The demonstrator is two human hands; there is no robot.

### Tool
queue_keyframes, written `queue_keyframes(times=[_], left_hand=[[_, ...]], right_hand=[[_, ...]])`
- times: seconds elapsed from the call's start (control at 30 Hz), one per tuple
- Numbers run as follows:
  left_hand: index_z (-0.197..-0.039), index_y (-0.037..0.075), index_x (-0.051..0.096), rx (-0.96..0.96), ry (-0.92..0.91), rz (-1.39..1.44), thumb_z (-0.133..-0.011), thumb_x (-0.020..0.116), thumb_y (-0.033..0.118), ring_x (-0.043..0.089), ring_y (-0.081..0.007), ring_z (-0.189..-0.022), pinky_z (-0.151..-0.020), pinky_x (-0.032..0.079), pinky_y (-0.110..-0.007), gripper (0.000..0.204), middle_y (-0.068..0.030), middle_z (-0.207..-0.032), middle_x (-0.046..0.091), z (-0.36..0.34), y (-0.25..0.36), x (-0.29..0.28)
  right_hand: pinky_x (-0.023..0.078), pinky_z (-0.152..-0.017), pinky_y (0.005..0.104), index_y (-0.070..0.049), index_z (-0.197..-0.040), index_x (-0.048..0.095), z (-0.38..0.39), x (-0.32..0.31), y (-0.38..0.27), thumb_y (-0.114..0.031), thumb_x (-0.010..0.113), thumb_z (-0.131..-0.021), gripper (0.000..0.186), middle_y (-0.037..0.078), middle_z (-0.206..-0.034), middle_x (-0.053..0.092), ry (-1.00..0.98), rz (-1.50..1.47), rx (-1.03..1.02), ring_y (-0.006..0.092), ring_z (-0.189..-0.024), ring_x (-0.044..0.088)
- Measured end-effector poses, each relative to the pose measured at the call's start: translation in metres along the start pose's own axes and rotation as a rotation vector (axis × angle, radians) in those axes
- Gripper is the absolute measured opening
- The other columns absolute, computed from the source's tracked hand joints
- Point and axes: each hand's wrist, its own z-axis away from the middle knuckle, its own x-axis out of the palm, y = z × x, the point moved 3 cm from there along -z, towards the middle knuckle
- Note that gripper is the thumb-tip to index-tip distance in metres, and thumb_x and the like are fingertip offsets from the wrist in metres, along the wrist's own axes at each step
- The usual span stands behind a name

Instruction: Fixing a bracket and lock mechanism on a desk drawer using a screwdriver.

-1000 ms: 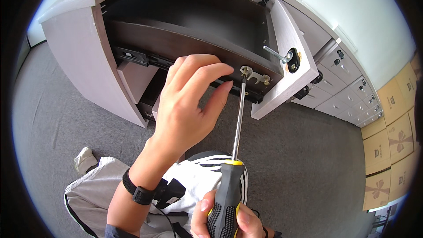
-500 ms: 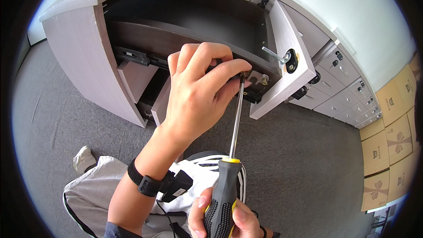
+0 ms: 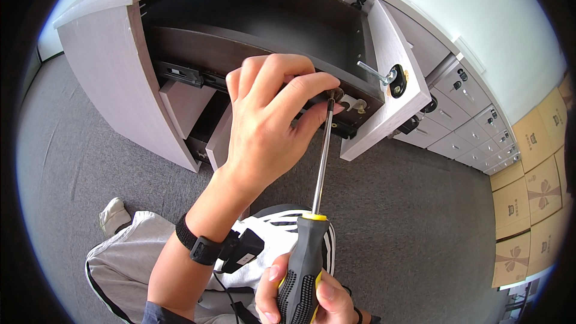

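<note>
A dark brown drawer (image 3: 207, 48) with a pale wood front panel (image 3: 393, 54) is pulled out of a pale cabinet (image 3: 99, 78). My right hand (image 3: 330, 300) grips the grey, black and yellow handle of a screwdriver (image 3: 309, 258). Its long metal shaft points up at the drawer's side, close behind the front panel. There my left hand (image 3: 267, 114) is closed, with thumb and forefinger pinched around the screwdriver's tip; what small piece they hold is mostly hidden. A small metal bracket (image 3: 355, 103) sits beside the fingertips. Below the drawer's side runs a black slide rail (image 3: 180, 74).
A metal rod (image 3: 372, 72) sticks out of a black lock fitting (image 3: 397, 82) on the panel's inside. More drawer cabinets (image 3: 447, 117) with keys line the wall at right. Cardboard boxes (image 3: 513, 204) stack at far right. Grey carpet (image 3: 414, 228) covers the floor.
My left fingertips have shifted slightly up, and the metal bracket beside them shows more. The screwdriver's tip has risen a little; its handle stays nearly in place.
</note>
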Motion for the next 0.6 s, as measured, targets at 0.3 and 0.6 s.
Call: queue_keyframes(times=[0.3,0.6], left_hand=[[-0.093,0.01,0.067,0.011,-0.101,-0.027,-0.057,0.079,0.007,0.056,-0.0231,-0.11,-0.102,0.031,-0.043,0.038,-0.0043,-0.108,0.066,-0.009,0.0,-0.002],[-0.089,0.009,0.067,-0.075,-0.206,0.037,-0.061,0.078,0.005,0.058,-0.0216,-0.1,-0.1,0.034,-0.041,0.03,-0.0021,-0.099,0.066,-0.02,0.001,-0.01]], right_hand=[[0.036,-0.044,0.0179,-0.004,-0.134,0.03,-0.002,-0.008,0.012,-0.049,0.044,-0.094,0.062,0.007,-0.074,0.047,-0.127,-0.124,-0.217,0.0094,-0.049,0.041],[0.041,-0.037,0.0215,-0.002,-0.137,0.023,0.006,0.013,-0.01,-0.041,0.039,-0.097,0.057,0.018,-0.11,0.042,-0.018,-0.325,0.009,0.0169,-0.045,0.051]])
